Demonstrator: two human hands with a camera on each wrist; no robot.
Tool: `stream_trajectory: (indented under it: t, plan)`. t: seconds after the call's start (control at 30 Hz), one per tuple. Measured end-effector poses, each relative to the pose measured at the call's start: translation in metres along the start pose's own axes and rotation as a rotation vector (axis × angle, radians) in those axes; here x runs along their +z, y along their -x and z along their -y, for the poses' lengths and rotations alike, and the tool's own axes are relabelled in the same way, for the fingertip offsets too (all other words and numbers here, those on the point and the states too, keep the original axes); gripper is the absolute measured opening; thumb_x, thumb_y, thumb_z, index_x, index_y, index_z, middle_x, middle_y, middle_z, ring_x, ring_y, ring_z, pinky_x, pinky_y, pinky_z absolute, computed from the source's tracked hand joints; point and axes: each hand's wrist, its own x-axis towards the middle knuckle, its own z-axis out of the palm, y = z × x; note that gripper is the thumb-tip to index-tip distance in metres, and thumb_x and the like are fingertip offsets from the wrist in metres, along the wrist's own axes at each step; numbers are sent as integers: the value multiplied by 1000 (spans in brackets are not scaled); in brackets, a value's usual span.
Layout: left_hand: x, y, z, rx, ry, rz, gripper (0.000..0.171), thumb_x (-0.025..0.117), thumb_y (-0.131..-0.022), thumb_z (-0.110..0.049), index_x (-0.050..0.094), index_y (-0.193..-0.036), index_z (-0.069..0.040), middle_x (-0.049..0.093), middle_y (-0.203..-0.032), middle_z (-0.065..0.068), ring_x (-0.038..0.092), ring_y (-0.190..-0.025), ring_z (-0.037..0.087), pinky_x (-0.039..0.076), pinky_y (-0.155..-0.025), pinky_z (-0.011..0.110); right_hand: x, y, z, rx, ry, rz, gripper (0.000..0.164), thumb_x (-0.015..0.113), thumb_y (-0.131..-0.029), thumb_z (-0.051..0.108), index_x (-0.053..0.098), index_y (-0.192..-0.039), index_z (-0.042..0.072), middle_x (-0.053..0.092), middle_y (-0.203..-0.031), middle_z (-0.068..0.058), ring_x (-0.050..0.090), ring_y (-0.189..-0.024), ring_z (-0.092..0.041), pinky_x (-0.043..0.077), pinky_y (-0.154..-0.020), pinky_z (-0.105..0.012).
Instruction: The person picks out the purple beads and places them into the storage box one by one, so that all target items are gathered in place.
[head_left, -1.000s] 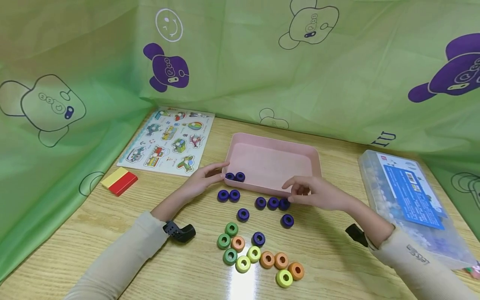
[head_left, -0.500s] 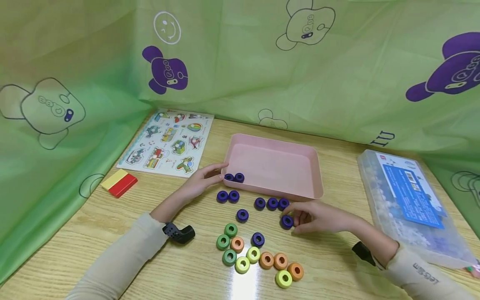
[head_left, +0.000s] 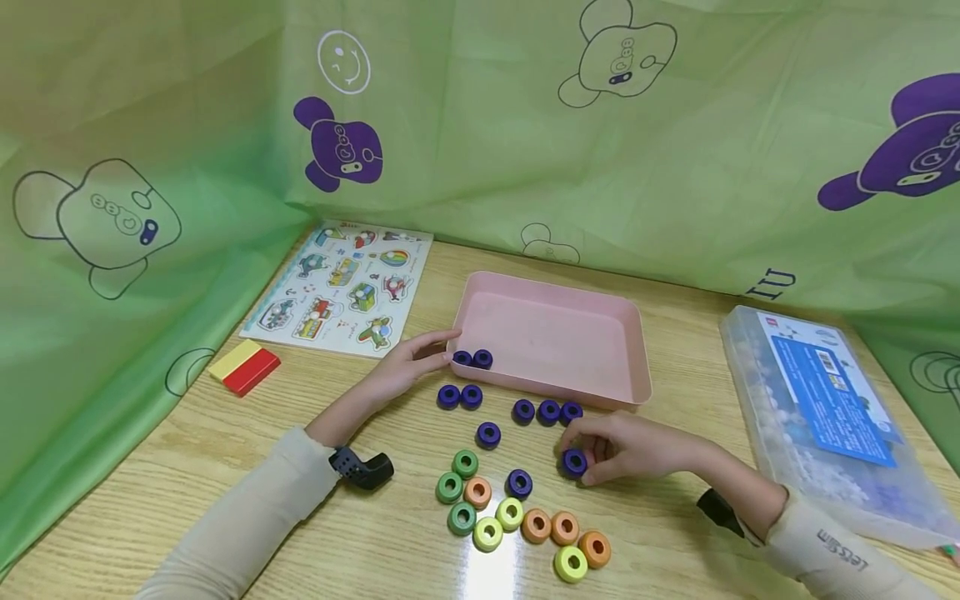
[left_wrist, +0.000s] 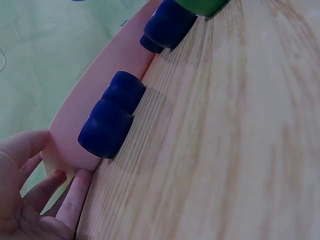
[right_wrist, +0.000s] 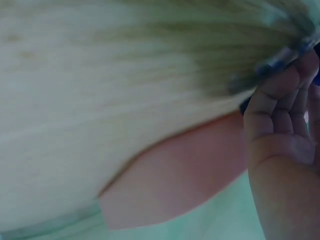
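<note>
Pinching a ring (head_left: 574, 472) is the right grip (head_left: 626, 447), the left (head_left: 407, 364) spread against a tray (head_left: 547, 337).

- In the head view, the table (head_left: 360, 542) is brightly and fairly evenly lit.
- A white streak of glare is reflected at bottom centre, beside the yellow rings (head_left: 488, 534).
- A soft shadow is cast across the wood below the right hand (head_left: 630, 446).
- The green cloth (head_left: 480, 142) is rendered sharply enough for its printed outlines to be read.
- The left wrist view is dimmer and cooler, and soft shadows are thrown beside the blue rings (left_wrist: 107, 130).
- The right wrist view is darkened and hazy; wood grain is smeared, and the pink tray (right_wrist: 175, 175) is softened by blur.
</note>
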Motion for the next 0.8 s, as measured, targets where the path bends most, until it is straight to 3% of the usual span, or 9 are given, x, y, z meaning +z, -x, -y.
stream_trajectory:
  t: [0.2, 0.4, 0.5, 0.6, 0.8]
  plan:
    - [0, -2, 4, -6, 7, -5, 40, 49, -86, -14, 41, -125, -7, 39, -126, 9, 36, -113, 23, 29, -91, 37, -15, -10, 13, -27, 38, -72, 29, 62, -77, 20, 51, -103, 17, 52, -72, 6, 50, -61, -7, 44, -52, -22]
    - [-3, -11, 21, 0, 0, -7, 40, 51, -85, -21, 44, -124, -14, 42, -125, 2, 38, -112, 18, 30, -90, 35, -37, -26, 8, -67, 73, -262, 29, 63, -76, 15, 51, -102, 13, 53, -68, 4, 49, -57, -10, 42, -49, -25]
    - [-3, -15, 27, 12, -10, -12, 40, 52, -84, -25, 45, -123, -17, 42, -124, 0, 39, -111, 15, 31, -90, 34, -44, -34, -1, -12, 115, -376, 27, 65, -75, 17, 52, -99, 13, 54, -67, 5, 49, -55, -10, 42, -50, -25]
    - [-3, -16, 29, 28, -11, -12, 41, 52, -84, -27, 45, -123, -18, 43, -124, 0, 39, -111, 15, 31, -90, 34, -47, -41, -11, 96, 137, -454, 27, 65, -73, 26, 54, -96, 15, 53, -67, 5, 49, -56, -10, 41, -51, -24]
    - [-3, -8, 27, 17, -37, -33, 40, 52, -84, -27, 45, -123, -19, 42, -124, -2, 38, -112, 15, 29, -91, 35, -40, -57, -22, 255, 154, -462, 29, 65, -72, 33, 53, -94, 18, 54, -67, 5, 50, -58, -10, 42, -53, -26]
